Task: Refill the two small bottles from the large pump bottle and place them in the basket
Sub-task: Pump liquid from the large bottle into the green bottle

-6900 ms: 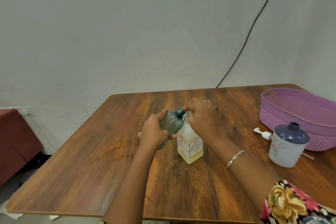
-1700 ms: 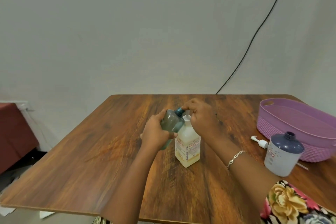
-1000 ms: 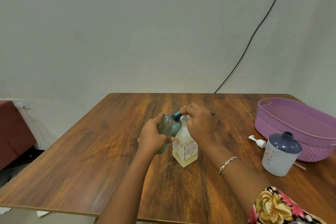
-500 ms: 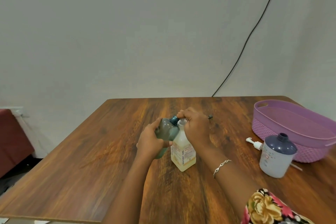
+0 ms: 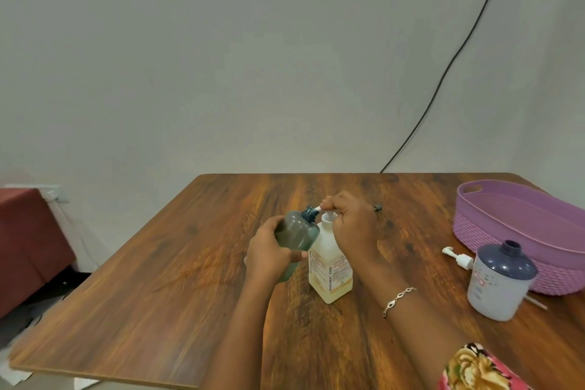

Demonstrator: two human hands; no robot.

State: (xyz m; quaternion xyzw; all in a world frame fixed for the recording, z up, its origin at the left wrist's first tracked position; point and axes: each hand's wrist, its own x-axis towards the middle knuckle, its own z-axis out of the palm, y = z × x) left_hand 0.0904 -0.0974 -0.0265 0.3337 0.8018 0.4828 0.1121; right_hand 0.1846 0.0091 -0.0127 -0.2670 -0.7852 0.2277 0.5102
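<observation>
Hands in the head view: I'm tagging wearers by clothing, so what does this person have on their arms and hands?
A thin silver link bracelet sits on the wrist of the right hand. Higher on that arm is a floral sleeve, pink with yellow and dark blooms. The left hand and its forearm are bare; no gloves.

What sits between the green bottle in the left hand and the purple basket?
The pump bottle, with the right hand on its head, stands right beside the green bottle on the side toward the purple basket. Farther right, a navy-topped white bottle and a loose pump sit before the basket's near wall.
</observation>
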